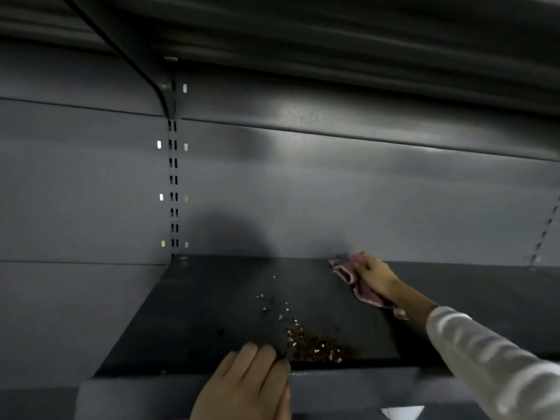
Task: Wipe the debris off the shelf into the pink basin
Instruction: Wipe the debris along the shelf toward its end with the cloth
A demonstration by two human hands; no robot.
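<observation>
A dark grey metal shelf (212, 313) lies in front of me. Brown and white debris (321, 348) is heaped near its front edge, with a thin trail of crumbs (272, 301) running back from it. My right hand (375, 275) presses a pink cloth (363, 294) flat on the shelf near the back wall, to the right of the debris. My left hand (248, 383) rests over the shelf's front lip just left of the pile, fingers together; whether it holds anything below the edge is hidden. No pink basin shows in the view.
A grey back panel (333, 192) with a slotted upright (173, 189) rises behind the shelf. Another shelf (333, 31) hangs overhead on a bracket (145, 71). A white label (401, 413) sits on the front rail.
</observation>
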